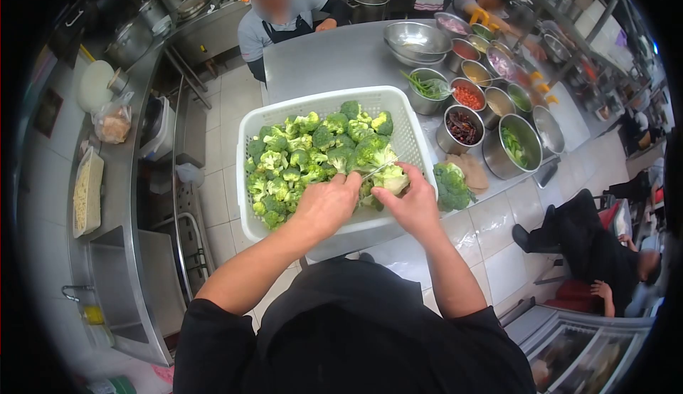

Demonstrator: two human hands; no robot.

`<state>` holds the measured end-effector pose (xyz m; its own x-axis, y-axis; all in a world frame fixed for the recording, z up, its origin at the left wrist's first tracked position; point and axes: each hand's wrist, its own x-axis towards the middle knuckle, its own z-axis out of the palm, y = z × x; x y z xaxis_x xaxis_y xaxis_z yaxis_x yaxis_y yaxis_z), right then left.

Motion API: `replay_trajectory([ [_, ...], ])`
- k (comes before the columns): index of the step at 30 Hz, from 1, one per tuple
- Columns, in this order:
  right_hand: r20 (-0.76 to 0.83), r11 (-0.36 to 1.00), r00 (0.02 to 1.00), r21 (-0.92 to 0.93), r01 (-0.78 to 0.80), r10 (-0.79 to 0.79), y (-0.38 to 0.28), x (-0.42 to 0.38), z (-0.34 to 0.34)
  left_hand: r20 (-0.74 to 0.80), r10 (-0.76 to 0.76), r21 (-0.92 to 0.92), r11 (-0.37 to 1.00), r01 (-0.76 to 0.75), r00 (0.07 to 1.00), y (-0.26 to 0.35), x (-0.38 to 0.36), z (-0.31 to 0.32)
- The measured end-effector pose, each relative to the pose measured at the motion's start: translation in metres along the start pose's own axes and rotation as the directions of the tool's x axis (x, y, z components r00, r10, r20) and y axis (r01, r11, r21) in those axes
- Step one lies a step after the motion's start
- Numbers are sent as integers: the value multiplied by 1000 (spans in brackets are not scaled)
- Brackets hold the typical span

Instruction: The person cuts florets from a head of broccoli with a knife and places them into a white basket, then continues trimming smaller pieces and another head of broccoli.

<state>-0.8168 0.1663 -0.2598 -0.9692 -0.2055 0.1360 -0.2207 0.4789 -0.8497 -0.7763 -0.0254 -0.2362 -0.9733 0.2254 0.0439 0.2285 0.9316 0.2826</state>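
A single wide view from head height, forward and steeply down, close over the broccoli (324, 138).

A grey metal desk (320, 66) runs from the middle of the frame toward the upper right. A white basket (411, 134) stands on it at the frame's centre. Right of the basket, a broccoli head (452, 186) lies beside a brown item (472, 172) too unclear to name. Stacked metal bowls (416, 41) sit above the basket's right corner, and metal pots (495, 158) crowd the upper right.
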Motion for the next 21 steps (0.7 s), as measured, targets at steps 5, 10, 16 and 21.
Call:
replay_trajectory([
  [5,25,999,999,-15,31,-31,2,0,2,-37,-14,63,998,16,999,3,10,23],
  [10,62,990,997,-126,61,-54,-1,1,2,-5,-85,85,993,85,996,9,20,33],
  [16,143,975,983,-174,140,-115,-3,-2,0,194,-89,-145,982,118,977,-23,33,21],
  [21,180,967,973,-182,180,-147,-3,-5,-1,195,-256,-35,963,268,947,-31,25,-33],
])
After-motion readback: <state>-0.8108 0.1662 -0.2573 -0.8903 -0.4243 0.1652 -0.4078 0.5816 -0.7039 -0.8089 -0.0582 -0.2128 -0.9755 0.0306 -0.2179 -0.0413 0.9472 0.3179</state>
